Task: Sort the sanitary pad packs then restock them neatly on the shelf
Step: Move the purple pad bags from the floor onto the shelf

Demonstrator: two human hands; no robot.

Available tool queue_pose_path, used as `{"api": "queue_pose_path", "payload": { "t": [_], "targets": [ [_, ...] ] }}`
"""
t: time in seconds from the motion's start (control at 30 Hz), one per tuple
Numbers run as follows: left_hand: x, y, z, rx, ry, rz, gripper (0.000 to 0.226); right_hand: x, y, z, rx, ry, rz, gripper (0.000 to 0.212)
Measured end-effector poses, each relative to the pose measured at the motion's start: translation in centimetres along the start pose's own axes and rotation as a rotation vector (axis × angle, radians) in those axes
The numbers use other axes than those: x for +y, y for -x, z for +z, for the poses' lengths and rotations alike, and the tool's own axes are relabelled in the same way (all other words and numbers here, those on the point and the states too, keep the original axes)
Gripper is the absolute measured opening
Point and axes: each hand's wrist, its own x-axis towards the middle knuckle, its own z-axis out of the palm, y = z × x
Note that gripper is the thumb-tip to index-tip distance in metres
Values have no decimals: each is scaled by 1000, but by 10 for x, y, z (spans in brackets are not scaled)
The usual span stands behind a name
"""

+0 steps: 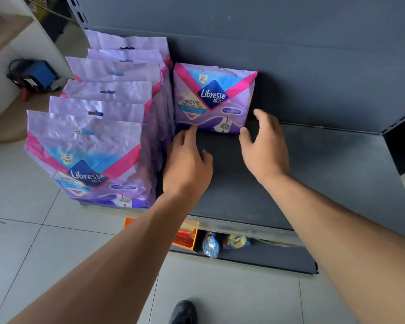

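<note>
Fingers (192, 133) of the left hand (187, 160): relaxed and spread, holding nothing, index tip touching the lower left corner of the lone Libresse pad pack (214, 98). Fingers of the right hand (264, 146): spread wide, loosely bent, holding nothing; thumb tip at the pack's lower right corner, contact uncertain; the other fingertips just beside its right edge. Lone Libresse pad pack: 1 unit, purple with pink V band and blue logo diamond, marked XL, upright, leaning against the dark back panel (290, 54) at the rear of the shelf (325, 171), face forward. Row of Libresse pad packs (91, 146): 6 visible, same design, upright one behind another along the shelf's left edge from front edge to back panel; foremost pack face forward, the rest showing their crimped top flaps with hang holes. The lone pack stands just beside the rear of this row, on its right. Shelf: dark grey, bare across its middle and right side, clear price rail on the front edge. Lower shelf (267, 260): an orange box (185, 237) and 2 small wrapped items (211, 245) near its left end. Floor (33, 242): pale grey tiles. Dark shoe (184, 312) at the bottom of the view. Blue device with cables (36, 74) on the floor at far left.
</note>
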Motion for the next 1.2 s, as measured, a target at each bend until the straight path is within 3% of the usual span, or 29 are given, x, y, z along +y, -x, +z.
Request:
{"api": "queue_pose_path", "payload": {
  "t": [0.2,0.4,0.53,0.8,1.0,1.2],
  "targets": [
    [37,43,-7,-44,-169,138,45,23,59,-67,19,197,-269,38],
    [96,119,10,-197,-279,352,42,64,137,-153,-6,335,-179,39],
    [139,176,47,-380,-267,451,41,103,201,-204,-39,374,16,38],
    [203,273,145,-796,-260,647,38,177,336,-259,-51,307,592,42],
    [199,337,221,-1092,-398,703,39,236,431,-270,-41,97,1096,51],
    [171,414,328,-1294,-538,692,41,347,514,-252,25,-160,1502,49]
  ]
}}
